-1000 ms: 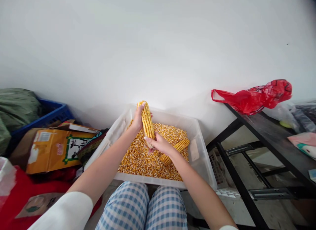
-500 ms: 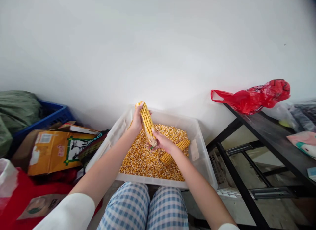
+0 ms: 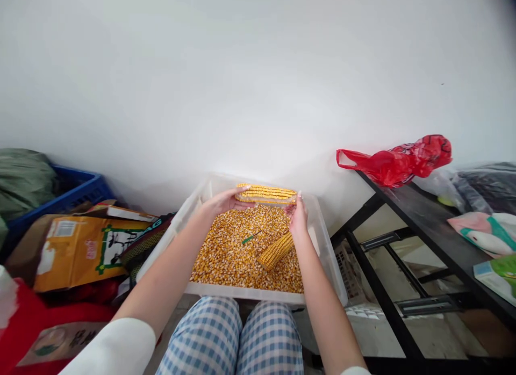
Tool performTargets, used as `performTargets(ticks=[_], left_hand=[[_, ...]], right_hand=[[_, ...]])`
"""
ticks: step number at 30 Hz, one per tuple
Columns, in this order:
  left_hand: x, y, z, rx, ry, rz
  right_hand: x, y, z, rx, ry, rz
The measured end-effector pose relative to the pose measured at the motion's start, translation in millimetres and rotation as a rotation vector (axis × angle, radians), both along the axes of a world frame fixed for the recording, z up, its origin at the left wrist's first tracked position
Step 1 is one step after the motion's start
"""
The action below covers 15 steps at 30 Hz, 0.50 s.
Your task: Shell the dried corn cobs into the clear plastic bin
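An ear of corn [image 3: 268,193] lies level between my hands, above the far side of a clear plastic bin [image 3: 258,294]. My left hand [image 3: 228,200] is closed around its left end. At the other end, my right hand [image 3: 297,211] grips it with fingers and thumb. Loose corn kernels [image 3: 237,257] cover the bin's floor. On them rests a second ear of corn [image 3: 276,251], partly behind my right forearm. A thin green-handled tool [image 3: 250,238] lies on the kernels; its kind is not clear.
A black metal rack [image 3: 439,230] with a red plastic bag [image 3: 397,163] on top stands at the right. To the left are an orange cardboard box [image 3: 83,251], a blue crate [image 3: 86,189] and a red bag [image 3: 52,332]. The white wall [image 3: 258,85] rises behind the bin.
The held ear has turned from steeply tilted to level. My right hand has moved up and right with its end. The green-handled tool now shows on the kernels.
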<state>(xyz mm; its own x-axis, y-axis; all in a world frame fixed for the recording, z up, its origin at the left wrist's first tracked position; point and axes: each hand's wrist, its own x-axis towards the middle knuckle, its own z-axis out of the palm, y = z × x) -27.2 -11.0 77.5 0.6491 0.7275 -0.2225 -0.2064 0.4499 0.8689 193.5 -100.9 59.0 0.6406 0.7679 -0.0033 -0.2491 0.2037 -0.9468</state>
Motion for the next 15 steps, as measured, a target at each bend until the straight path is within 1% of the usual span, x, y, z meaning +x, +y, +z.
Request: performTargets(ticks=[2,3,5,6,8,10,12,15], left_hand=[[6.6,-11.3,-1.6,0.029,0.105,-0.141],[11.0,-16.9,-3.9,0.074,0.139,-0.208],[21.6,-26.6,-11.6,0.216,0.175,-0.315],[27.4,-30.5,-16.6,0.297,0.187,-0.348],[38.5,-36.4,-27.3,0.43,0.211,-0.359],[47.4,-40.3,-36.0,0.501,0.231,-0.321],[53.7,-43.9,-41.1,0.516,0.23,-0.266],[60.5,-50.8,-43.0,0.487,0.185,-0.215]], right_hand=[[4.6,-1.2,-0.6,0.025,-0.04,-0.035],[4.8,-1.5,-0.9,0.033,-0.058,-0.028],[1.8,-0.9,-1.6,0.046,-0.096,0.013],[-0.7,0.1,-2.0,0.053,-0.104,0.039],[-5.7,2.8,-2.9,0.079,-0.077,0.092],[-9.1,5.7,-3.2,0.118,-0.025,0.135],[-10.7,7.7,-2.7,0.146,-0.018,0.166],[-12.9,8.4,-1.6,0.157,-0.101,0.179]])
